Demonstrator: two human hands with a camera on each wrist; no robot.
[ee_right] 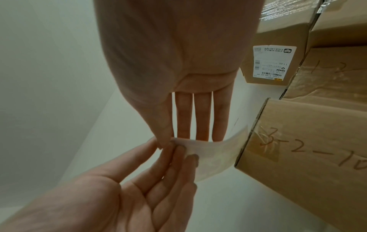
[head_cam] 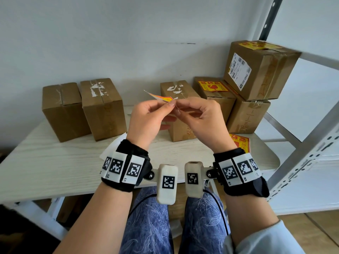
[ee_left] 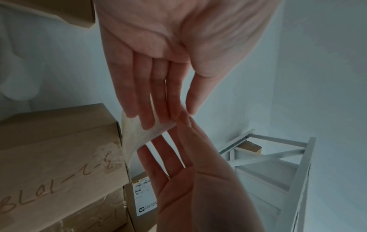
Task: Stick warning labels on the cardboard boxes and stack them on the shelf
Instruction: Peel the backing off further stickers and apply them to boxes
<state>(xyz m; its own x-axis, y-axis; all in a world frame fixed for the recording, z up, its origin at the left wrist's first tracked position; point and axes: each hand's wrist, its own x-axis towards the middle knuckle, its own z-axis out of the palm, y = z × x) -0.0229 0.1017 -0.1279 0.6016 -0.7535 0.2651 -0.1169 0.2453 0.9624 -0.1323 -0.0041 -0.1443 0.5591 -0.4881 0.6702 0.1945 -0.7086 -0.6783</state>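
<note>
While both hands work above the surface (head_cam: 55,162), the left hand (head_cam: 146,118) and right hand (head_cam: 200,116) each pinch one corner of the warning label (head_cam: 161,97) between thumb and fingertips, other fingers loose. Looks like the backing is being peeled. Next, I'd say: separate it cleanly, then press it onto the unlabelled box (head_cam: 181,114) just behind. The label's thin, curling, red-and-yellow, white underneath.
</note>
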